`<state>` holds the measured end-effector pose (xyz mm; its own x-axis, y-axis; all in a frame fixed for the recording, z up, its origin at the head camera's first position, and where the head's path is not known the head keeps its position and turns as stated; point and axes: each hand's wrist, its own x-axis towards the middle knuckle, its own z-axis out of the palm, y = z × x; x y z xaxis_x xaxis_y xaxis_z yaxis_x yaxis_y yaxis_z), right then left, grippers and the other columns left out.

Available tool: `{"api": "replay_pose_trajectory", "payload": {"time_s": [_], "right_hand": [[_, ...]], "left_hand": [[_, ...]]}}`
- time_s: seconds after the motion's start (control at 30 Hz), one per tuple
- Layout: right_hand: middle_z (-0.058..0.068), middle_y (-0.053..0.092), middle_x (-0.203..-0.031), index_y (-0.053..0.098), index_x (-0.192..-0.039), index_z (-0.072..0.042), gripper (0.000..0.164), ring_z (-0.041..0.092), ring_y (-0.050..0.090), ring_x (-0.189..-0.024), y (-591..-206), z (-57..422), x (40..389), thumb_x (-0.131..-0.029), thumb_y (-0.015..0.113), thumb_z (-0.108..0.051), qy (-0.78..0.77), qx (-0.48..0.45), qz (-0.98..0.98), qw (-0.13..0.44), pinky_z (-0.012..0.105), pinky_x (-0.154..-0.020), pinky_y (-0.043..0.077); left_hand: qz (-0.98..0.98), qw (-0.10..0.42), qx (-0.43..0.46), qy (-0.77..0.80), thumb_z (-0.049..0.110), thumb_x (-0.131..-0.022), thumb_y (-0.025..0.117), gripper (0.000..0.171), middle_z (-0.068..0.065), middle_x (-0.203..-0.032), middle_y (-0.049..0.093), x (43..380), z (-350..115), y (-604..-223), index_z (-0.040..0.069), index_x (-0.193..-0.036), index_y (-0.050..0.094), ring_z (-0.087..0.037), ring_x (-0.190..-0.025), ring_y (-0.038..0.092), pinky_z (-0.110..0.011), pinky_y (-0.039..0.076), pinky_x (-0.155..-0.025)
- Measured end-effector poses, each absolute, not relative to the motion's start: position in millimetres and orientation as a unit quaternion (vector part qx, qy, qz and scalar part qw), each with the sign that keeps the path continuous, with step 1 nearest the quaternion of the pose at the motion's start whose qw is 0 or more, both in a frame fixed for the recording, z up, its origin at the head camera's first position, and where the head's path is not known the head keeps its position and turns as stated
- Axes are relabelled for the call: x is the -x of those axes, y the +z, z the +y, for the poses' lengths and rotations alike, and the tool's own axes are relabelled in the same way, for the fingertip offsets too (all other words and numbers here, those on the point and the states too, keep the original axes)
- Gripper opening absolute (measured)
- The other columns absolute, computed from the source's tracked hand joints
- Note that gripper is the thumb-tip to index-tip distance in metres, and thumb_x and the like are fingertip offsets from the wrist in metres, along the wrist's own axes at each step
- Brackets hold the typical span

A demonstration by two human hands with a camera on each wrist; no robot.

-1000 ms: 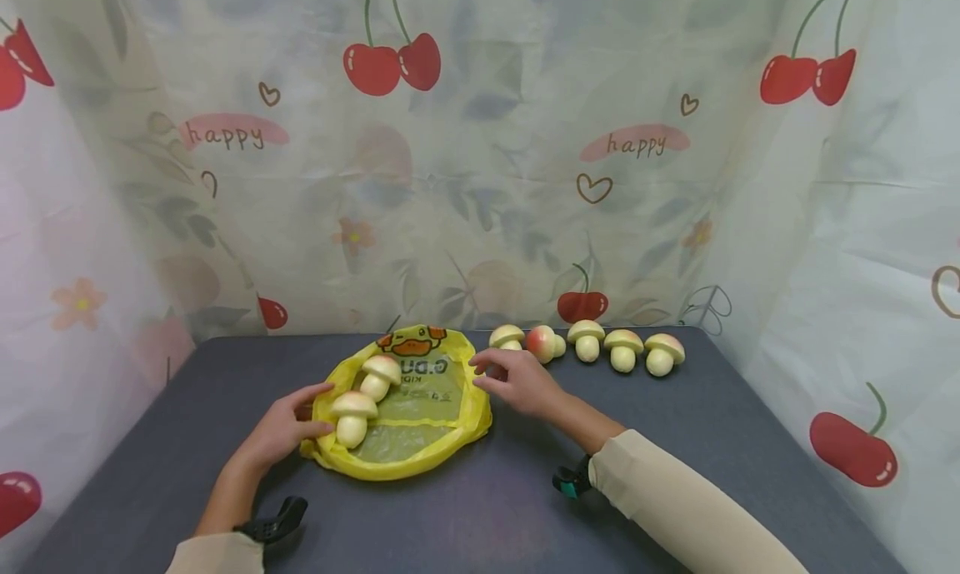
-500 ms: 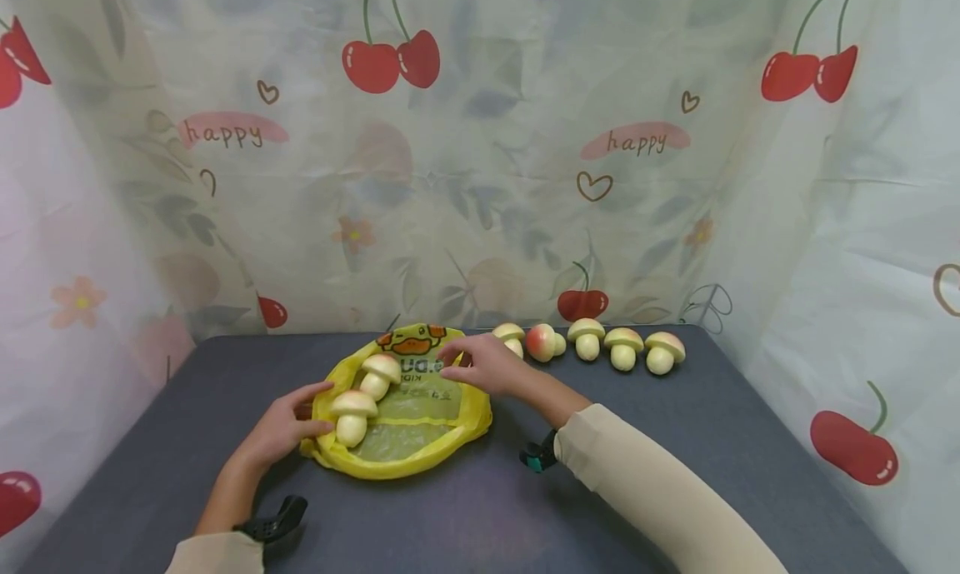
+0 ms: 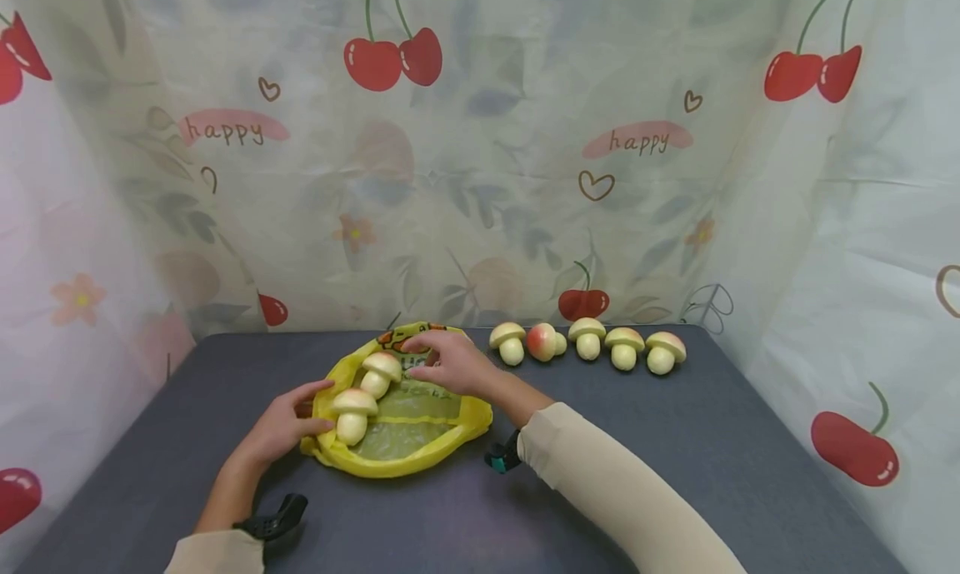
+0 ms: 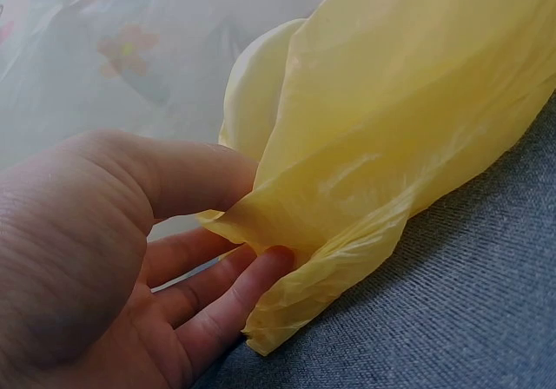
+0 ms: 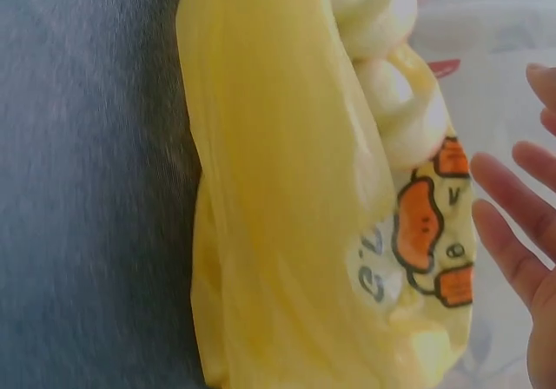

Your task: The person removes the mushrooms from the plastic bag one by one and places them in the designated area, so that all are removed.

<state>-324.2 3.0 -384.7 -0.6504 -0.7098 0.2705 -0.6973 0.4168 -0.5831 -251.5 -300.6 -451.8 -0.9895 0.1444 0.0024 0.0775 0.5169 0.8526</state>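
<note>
A yellow plastic bag [image 3: 420, 466] with a duck print lies mouth-open on the table. Two toy mushrooms [image 3: 352, 416] rest inside at its left; their cream stems and caps also show in the right wrist view. At the bag's left rim, my left hand [image 3: 281, 424] holds the edge, a fold of yellow plastic [image 4: 330, 198] lying between thumb and fingers. My right hand [image 3: 457, 364] hovers over the bag's far right part, fingers spread and holding nothing. In the right wrist view, the right hand's fingers [image 5: 512, 198] appear beside the duck print.
Several more toy mushrooms stand in a row along the table's back right, including one lying on its side with a red cap [image 3: 540, 341]. The dark table [image 3: 585, 474] is enclosed by a printed curtain [image 3: 480, 182] at the back and sides.
My right hand has moved left from the bag's right rim to above its inside, uncovering the leftmost mushroom of the row. The left hand and bag have stayed in place.
</note>
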Motion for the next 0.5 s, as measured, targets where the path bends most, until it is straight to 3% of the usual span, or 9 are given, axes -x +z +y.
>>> {"api": "replay_pose_trajectory", "payload": {"time_s": [0.5], "right_hand": [[0.006,0.056,-0.133,0.054,-0.138,-0.012,0.052,0.009,0.065,-0.092,-390.7,-34.6,320.5,-0.091,0.070,-0.029,-0.342,0.414,0.838,0.093,0.021,-0.076,0.049]], "left_hand": [[0.870,0.036,-0.061,0.488,0.023,-0.086,0.075,0.074,-0.030,-0.139,0.043,253.1,-302.0,-452.3,0.002,-0.147,0.039,-0.039,-0.114,0.054,-0.039,0.051,-0.081]]}}
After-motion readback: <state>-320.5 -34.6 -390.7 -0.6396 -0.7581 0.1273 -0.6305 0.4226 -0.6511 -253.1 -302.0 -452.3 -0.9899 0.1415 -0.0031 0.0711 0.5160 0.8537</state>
